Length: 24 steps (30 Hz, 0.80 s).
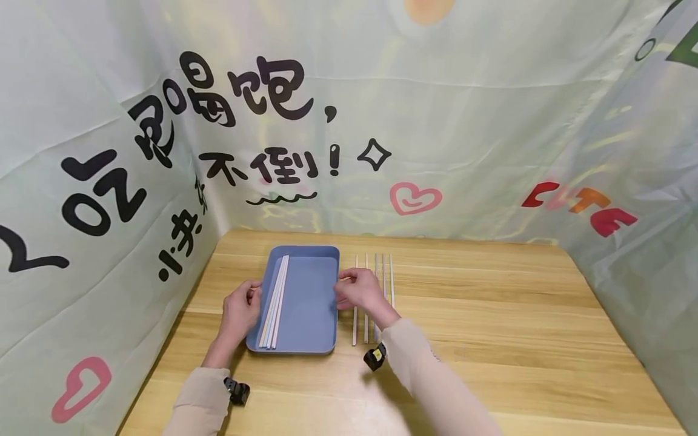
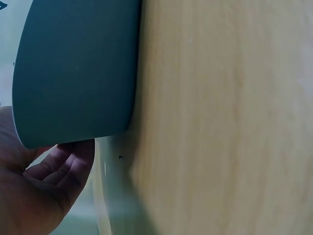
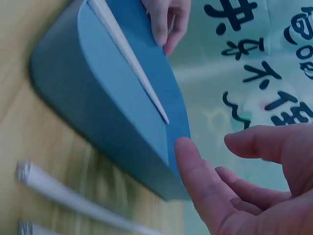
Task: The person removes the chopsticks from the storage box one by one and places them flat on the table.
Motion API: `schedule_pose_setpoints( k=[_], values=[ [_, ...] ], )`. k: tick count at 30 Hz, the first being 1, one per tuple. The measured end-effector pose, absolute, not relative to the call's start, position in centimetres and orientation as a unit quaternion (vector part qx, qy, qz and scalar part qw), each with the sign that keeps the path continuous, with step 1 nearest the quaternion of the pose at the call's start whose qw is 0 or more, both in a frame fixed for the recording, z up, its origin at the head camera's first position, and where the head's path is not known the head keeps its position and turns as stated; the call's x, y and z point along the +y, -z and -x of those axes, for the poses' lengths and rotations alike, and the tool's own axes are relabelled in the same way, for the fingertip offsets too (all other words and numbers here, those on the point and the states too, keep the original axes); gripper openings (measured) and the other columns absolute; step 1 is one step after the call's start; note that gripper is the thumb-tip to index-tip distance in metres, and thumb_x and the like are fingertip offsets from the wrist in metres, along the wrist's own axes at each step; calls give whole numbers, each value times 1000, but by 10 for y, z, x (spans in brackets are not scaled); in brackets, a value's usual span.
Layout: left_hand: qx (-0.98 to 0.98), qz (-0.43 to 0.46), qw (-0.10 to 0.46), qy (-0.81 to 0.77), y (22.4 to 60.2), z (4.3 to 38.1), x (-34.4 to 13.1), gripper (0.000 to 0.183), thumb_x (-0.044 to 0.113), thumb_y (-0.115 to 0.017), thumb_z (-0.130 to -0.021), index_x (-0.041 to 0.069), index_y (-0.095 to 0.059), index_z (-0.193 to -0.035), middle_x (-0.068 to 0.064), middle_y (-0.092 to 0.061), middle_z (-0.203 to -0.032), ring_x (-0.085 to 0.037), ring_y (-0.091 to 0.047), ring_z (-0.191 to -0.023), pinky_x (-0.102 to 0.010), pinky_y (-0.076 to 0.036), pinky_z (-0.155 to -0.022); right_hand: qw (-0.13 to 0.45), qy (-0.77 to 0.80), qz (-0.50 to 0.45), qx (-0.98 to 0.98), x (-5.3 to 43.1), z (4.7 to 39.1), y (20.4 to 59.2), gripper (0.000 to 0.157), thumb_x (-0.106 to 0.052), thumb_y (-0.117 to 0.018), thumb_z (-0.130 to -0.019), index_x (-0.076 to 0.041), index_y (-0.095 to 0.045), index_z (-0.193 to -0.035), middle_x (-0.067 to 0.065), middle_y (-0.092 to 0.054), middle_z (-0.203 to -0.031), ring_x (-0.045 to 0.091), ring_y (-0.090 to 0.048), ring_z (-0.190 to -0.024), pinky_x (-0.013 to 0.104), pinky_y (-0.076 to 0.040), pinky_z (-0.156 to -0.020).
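A blue rectangular tray [image 1: 308, 303] lies on the table with several pale chopsticks [image 1: 275, 303] lying slantwise along its left side. At the tray's left edge my left hand [image 1: 240, 309] grips the rim; in the left wrist view its fingers [image 2: 73, 166] are partly hidden behind the tray wall [image 2: 78, 73]. My right hand [image 1: 361, 289] is at the right edge. In the right wrist view its thumb and index finger [image 3: 193, 166] stand apart, the index tip close to the rim; whether it touches I cannot tell. More chopsticks [image 1: 355, 330] lie beneath and beside this hand.
The loose chopsticks lie roughly parallel on the wooden table [image 1: 491, 315], right of the tray. Printed fabric walls [image 1: 469, 133] stand behind the table and on both sides. A small black wrist camera [image 1: 374, 357] sits on the right sleeve, and another [image 1: 237, 392] on the left.
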<state>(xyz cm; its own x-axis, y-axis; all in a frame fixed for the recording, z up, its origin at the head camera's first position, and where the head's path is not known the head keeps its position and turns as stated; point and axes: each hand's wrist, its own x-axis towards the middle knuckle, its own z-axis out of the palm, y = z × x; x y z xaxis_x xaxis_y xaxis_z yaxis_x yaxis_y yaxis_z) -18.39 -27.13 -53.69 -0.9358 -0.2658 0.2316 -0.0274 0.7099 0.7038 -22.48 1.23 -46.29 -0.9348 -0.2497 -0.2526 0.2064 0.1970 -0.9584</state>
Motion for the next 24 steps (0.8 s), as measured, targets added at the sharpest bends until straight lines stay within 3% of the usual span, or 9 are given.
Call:
schedule_pose_setpoints(
  k=[8, 24],
  values=[
    [-916, -81, 150, 364, 535, 184, -270, 27, 5, -61, -104, -1, -67, -129, -14, -67, -86, -18, -57, -69, -24, -45, -58, 203, 624, 44, 753, -21, 219, 468, 43, -2, -65, -93, 13, -61, -133, 31, -72, -109, 47, -76, -92, 40, -65, -70],
    [-913, -81, 152, 369, 536, 185, -271, 28, 8, -60, -105, -2, -67, -131, -16, -68, -88, -22, -60, -74, -27, -47, -64, 237, 635, 37, 734, -58, 210, 491, 47, 1, -67, -90, 15, -58, -134, 22, -71, -99, 45, -75, -92, 44, -65, -72]
  ],
)
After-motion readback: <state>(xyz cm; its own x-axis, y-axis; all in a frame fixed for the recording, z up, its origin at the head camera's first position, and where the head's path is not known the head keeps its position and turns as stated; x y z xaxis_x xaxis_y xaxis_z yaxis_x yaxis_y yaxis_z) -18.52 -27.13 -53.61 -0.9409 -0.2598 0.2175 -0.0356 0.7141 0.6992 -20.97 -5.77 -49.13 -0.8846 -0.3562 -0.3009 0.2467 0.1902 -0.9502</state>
